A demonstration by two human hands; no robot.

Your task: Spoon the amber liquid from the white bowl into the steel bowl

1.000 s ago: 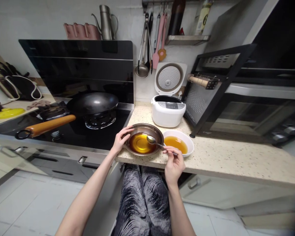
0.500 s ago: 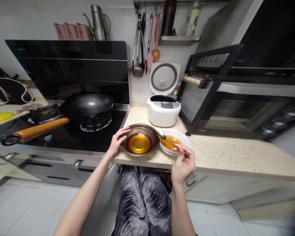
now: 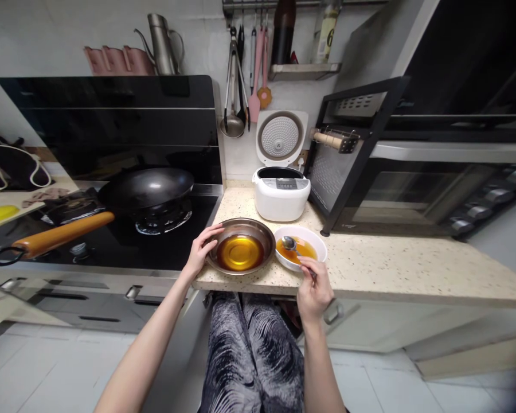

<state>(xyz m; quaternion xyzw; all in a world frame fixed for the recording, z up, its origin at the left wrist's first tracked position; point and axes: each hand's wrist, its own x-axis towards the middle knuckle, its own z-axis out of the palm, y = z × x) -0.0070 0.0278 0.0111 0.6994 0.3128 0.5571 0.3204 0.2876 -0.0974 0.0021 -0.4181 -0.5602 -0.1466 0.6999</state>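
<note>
Noting remotely: right hand pinched spoon over white bowl; left hand, half-spread, touched metal bowl rim. I judged drips likely if pinch slipped.

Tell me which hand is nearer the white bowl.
Right. The right hand is at the near edge of the white bowl, holding a spoon; the left hand is farther, on the left rim of the metal bowl.

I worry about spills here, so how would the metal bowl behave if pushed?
The metal bowl would probably stay stiff, given its metallic sheen. The amber liquid pooled inside would likely slosh. Its wide, shallow shape suggests sliding rather than tipping, though pushing right might bump the white bowl close beside it.
</note>
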